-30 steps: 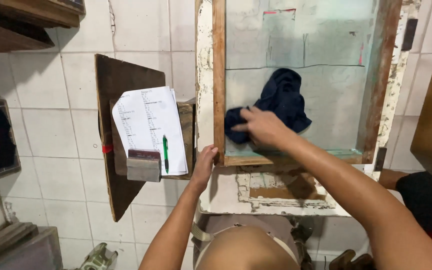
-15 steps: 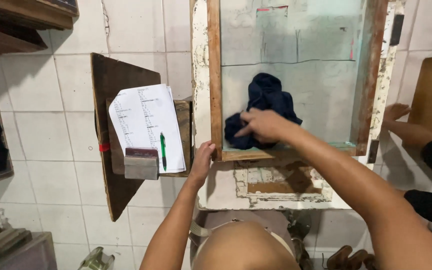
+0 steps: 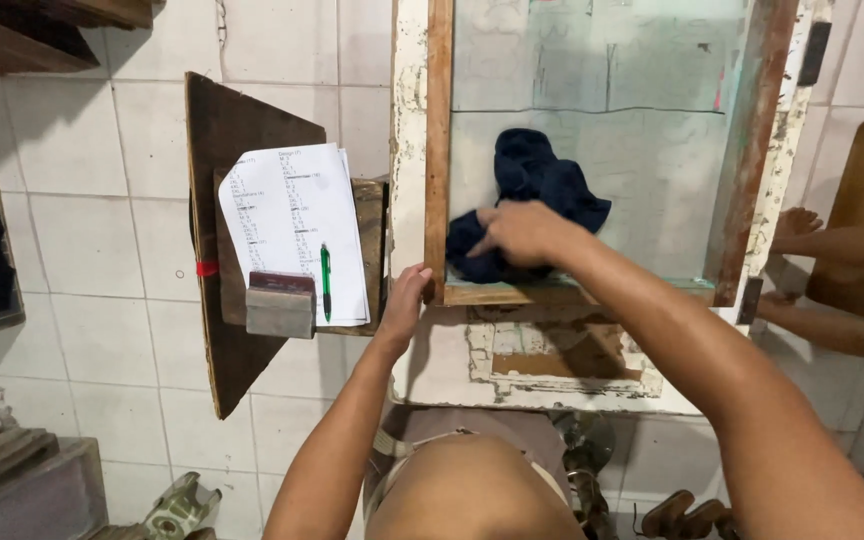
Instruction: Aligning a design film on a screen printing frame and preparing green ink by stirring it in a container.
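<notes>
Head view, looking down along both forearms. Nearest the camera, the left hand (image 3: 404, 300) reaches up and closes its fingers over the lower left corner of the wooden screen frame (image 3: 439, 150), thumb side against the upright rail, steadying it. Beyond and to the right, the right hand (image 3: 517, 232) lies palm down on a dark blue rag (image 3: 537, 190), fingers spread and lightly curled, pressing the cloth flat against the pale mesh (image 3: 642, 150) rather than pinching it; how much cloth is gathered under the palm cannot be told. The rag sits in the lower left quarter of the mesh, bunched up and away from the hand, its long axis running diagonally toward the upper right, so the bulk lies just beyond the fingertips; the right hand is the nearer to it, the left hand being apart on the frame rail. The frame rests upright on a chipped white base (image 3: 552, 360). Left of the frame, a dark wooden board (image 3: 227, 130) leans on the white tiled wall and carries a printed white sheet (image 3: 287, 215), a green pen (image 3: 325, 280) lying lengthwise along its lower right, and a grey and maroon squeegee block (image 3: 279, 303) at its foot. At far right, another person's forearms (image 3: 832, 245) enter the view.
</notes>
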